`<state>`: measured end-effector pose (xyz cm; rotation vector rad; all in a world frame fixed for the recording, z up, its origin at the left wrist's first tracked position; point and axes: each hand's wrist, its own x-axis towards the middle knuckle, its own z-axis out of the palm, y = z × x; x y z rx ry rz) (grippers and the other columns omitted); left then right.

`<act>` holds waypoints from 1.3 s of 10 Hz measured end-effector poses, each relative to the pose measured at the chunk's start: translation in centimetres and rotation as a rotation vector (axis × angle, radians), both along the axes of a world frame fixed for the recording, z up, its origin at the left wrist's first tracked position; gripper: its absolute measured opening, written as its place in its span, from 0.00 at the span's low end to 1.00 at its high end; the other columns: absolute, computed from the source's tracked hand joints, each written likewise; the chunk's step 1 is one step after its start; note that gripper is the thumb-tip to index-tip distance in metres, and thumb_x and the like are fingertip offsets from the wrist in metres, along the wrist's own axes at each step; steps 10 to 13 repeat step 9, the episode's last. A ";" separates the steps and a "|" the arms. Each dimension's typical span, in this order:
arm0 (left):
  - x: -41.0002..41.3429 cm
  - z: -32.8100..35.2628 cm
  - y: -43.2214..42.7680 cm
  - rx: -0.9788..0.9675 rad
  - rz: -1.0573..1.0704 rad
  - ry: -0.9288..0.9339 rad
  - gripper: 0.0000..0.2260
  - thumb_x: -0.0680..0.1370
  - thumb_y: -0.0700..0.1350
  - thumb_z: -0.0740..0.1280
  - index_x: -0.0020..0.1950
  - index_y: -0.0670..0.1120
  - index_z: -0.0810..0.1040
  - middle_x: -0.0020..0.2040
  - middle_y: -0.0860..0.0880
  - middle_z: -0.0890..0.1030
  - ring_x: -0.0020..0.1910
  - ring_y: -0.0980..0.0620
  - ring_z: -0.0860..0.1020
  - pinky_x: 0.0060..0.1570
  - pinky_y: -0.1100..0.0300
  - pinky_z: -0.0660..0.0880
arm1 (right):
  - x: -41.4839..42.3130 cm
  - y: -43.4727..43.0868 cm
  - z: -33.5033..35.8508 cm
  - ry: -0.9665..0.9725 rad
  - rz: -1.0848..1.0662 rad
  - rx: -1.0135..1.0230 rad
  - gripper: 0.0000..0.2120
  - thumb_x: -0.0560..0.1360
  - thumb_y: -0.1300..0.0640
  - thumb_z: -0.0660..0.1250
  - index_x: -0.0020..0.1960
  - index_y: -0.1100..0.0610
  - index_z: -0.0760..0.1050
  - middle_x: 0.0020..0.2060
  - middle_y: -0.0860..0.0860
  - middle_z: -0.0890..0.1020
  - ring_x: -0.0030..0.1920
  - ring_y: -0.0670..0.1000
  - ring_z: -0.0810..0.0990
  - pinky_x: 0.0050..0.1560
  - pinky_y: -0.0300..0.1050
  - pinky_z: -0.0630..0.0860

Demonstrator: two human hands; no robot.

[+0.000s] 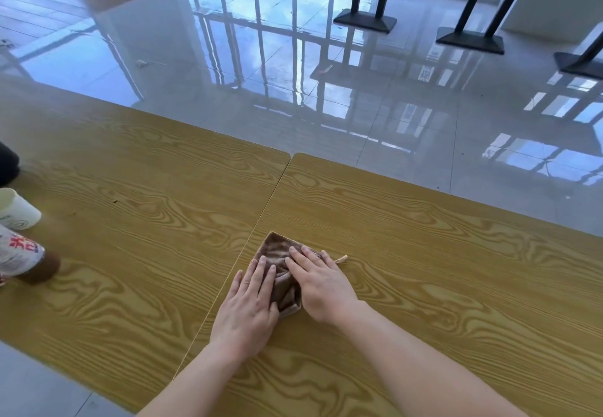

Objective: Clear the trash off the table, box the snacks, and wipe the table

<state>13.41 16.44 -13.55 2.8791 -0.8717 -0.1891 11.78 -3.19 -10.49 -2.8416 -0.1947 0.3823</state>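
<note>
- Brown cloth (281, 255) lay bunched on the right-hand table (456, 269), just beside the seam where it met the left-hand table (146, 188).
- Left hand (249, 305) rested flat on the cloth's near-left part, fingers straight and close together, gripping nothing. The heel of the hand sat on the bare tabletop beside the seam.
- Right hand (321, 286) lay flat over the cloth's right side, fingers straight and pointing toward the far-left, pressing down. No curl round the fabric was seen.
- The two hands lay side by side, with a strip of cloth showing between them.
- A small pale tag (341, 258) stuck out from the cloth's right edge onto the table.
- White cup (18, 209) stood at the far left of the left-hand table, partly cut off by the edge of view.
- Bottle (26, 261) with a white and red label and a brown end was just nearer than the cup, also cut off. I could not tell whether it stood or lay.
- A few small crumbs (115, 201) lay on the left-hand table, well apart from the cloth.
- Glossy tiled floor (293, 73) beyond the tables reflected window frames. Black table bases (365, 21) stood at the far right.
</note>
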 end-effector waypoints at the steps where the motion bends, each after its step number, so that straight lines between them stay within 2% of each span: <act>1: 0.4 -0.3 -0.3 0.003 0.009 0.032 0.33 0.78 0.57 0.53 0.80 0.45 0.51 0.81 0.45 0.47 0.80 0.50 0.43 0.74 0.50 0.42 | 1.2 -0.1 0.2 0.094 -0.035 0.035 0.33 0.76 0.50 0.50 0.80 0.49 0.47 0.79 0.44 0.42 0.78 0.45 0.37 0.77 0.52 0.37; 2: 0.6 -0.7 -0.4 0.022 -0.010 0.046 0.37 0.77 0.63 0.53 0.81 0.46 0.47 0.81 0.45 0.43 0.79 0.49 0.38 0.74 0.48 0.40 | 1.8 -0.4 0.3 0.148 -0.044 0.068 0.35 0.74 0.44 0.49 0.80 0.47 0.46 0.79 0.43 0.41 0.77 0.44 0.35 0.77 0.53 0.36; 3: 0.6 -0.6 -0.5 0.053 -0.004 0.061 0.37 0.77 0.64 0.52 0.80 0.47 0.47 0.81 0.45 0.43 0.79 0.50 0.37 0.74 0.49 0.39 | 1.2 -0.3 0.1 0.111 -0.013 0.001 0.32 0.79 0.40 0.45 0.80 0.48 0.44 0.79 0.44 0.40 0.77 0.45 0.34 0.77 0.53 0.36; 4: 0.7 0.7 -0.7 0.050 -0.016 0.064 0.38 0.77 0.65 0.50 0.80 0.48 0.43 0.80 0.46 0.39 0.78 0.51 0.32 0.74 0.51 0.35 | 1.0 -0.1 0.0 0.084 -0.009 -0.030 0.31 0.80 0.40 0.45 0.80 0.49 0.43 0.79 0.46 0.40 0.78 0.48 0.34 0.77 0.54 0.36; 5: 0.9 2.2 -0.9 0.079 -0.010 0.111 0.38 0.76 0.66 0.48 0.80 0.49 0.40 0.80 0.48 0.36 0.76 0.50 0.30 0.73 0.53 0.31 | 0.4 0.0 0.4 0.048 -0.036 0.009 0.32 0.81 0.41 0.49 0.80 0.50 0.45 0.80 0.47 0.43 0.78 0.50 0.35 0.77 0.53 0.37; 6: 0.9 3.3 -1.1 0.128 0.005 0.119 0.39 0.75 0.68 0.45 0.80 0.50 0.39 0.81 0.47 0.37 0.77 0.49 0.31 0.74 0.49 0.32 | -0.8 -0.5 1.3 0.015 -0.126 0.075 0.31 0.81 0.42 0.53 0.80 0.50 0.49 0.80 0.48 0.46 0.79 0.49 0.39 0.78 0.51 0.38; 7: 0.5 5.0 -1.8 0.147 0.022 0.122 0.38 0.78 0.67 0.48 0.80 0.50 0.38 0.81 0.46 0.37 0.77 0.48 0.31 0.75 0.48 0.33 | -2.3 -1.2 2.3 0.018 -0.198 0.096 0.32 0.81 0.43 0.55 0.80 0.50 0.49 0.80 0.48 0.48 0.79 0.50 0.42 0.78 0.50 0.41; 8: 0.3 6.7 -3.1 0.095 0.018 0.080 0.37 0.77 0.67 0.47 0.80 0.49 0.41 0.81 0.46 0.40 0.78 0.47 0.33 0.77 0.44 0.37 | -3.7 -2.6 3.6 -0.003 -0.250 0.102 0.32 0.81 0.42 0.56 0.80 0.49 0.49 0.80 0.49 0.49 0.79 0.51 0.43 0.78 0.51 0.43; 9: 0.0 7.3 -4.5 0.013 0.002 0.021 0.38 0.75 0.67 0.48 0.81 0.49 0.48 0.82 0.44 0.46 0.79 0.46 0.39 0.77 0.44 0.38 | -4.7 -3.9 5.5 -0.031 -0.274 0.084 0.32 0.80 0.42 0.57 0.80 0.50 0.50 0.80 0.50 0.52 0.79 0.52 0.46 0.78 0.53 0.45; 13: 0.0 7.3 -4.5 0.013 0.002 0.021 0.38 0.75 0.67 0.48 0.81 0.49 0.48 0.82 0.44 0.46 0.79 0.46 0.39 0.77 0.44 0.38 | -4.7 -3.9 5.5 -0.031 -0.274 0.084 0.32 0.80 0.42 0.57 0.80 0.50 0.50 0.80 0.50 0.52 0.79 0.52 0.46 0.78 0.53 0.45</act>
